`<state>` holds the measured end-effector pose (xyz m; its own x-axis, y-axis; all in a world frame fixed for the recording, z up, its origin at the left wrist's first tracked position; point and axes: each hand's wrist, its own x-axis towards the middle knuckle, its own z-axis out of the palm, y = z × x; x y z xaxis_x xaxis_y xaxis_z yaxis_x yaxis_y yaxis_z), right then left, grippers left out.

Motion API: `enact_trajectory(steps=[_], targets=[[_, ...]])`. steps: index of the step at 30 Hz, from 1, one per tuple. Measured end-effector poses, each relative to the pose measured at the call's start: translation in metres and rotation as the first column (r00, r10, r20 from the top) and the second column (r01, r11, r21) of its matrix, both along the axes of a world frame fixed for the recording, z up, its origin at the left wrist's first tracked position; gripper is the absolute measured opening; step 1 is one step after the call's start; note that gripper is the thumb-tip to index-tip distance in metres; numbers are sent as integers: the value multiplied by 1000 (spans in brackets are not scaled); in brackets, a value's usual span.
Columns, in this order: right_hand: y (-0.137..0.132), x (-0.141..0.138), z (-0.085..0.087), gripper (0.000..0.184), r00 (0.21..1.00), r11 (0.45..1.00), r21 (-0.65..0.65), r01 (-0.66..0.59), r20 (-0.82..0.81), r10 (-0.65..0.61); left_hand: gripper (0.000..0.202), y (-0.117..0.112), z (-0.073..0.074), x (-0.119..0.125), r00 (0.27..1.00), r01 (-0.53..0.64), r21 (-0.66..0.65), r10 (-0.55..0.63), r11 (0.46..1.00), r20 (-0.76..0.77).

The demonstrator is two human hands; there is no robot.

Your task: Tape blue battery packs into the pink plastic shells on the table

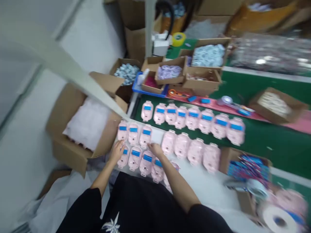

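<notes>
Pale pink plastic shells with blue rectangular pieces lie in two short rows in front of me. My left hand (117,151), fingers apart, rests at the upper left edge of the leftmost near-row shell (123,158). My right hand (155,149) reaches over the near row. Its fingertips are pinched at the lower end of a blue-pieced shell (145,137) in the row behind. Image blur hides the exact contact. Beneath my right forearm, another shell with thin reddish wires (174,165) is partly covered.
Farther back lies a row of blue-pieced shells (193,118); to the right are plain pink shells (195,151). A carton of wired blue parts (250,168) and tape rolls stand at right. At left sits an open cardboard box (70,106). A slanted white post (97,94) crosses the view.
</notes>
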<state>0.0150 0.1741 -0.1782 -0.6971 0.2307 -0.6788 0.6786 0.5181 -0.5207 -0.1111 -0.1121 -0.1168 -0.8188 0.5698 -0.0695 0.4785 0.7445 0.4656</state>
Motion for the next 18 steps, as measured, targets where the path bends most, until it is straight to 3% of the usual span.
enact_trajectory(steps=[2, 4, 6, 8, 11, 14, 16, 18], targets=[[-4, 10, -3, 59, 999, 999, -1, -45, 1, 45, 34, -63, 23, 20, 984, -169, -41, 166, 985, -65], [-6, 21, -7, 64, 1000, 1000, -1, -15, -27, 15, 36, -119, 37, 11, 939, -328, -69, 318, 942, -130], [-11, 32, -6, 62, 997, 999, 11, 33, -64, -32, 44, -166, 41, -28, 902, -418, -97, 400, 903, -160], [-24, 40, 6, 57, 993, 996, 31, 80, -90, -77, 62, -200, 32, -82, 901, -428, -138, 411, 893, -138], [-64, 38, 38, 56, 979, 986, 53, 159, -140, -151, 76, -216, 1, -158, 937, -348, -176, 347, 921, -43], [-122, 13, 70, 59, 951, 972, 37, 234, -218, -221, 46, -207, -21, -200, 974, -213, -122, 221, 969, 54], [-163, -11, 84, 60, 940, 972, 10, 234, -259, -224, 29, -206, -20, -210, 984, -157, -58, 161, 986, 76], [-198, -39, 94, 59, 946, 991, -17, 135, -294, -134, 31, -223, -5, -209, 984, -168, 1, 167, 986, 56]])
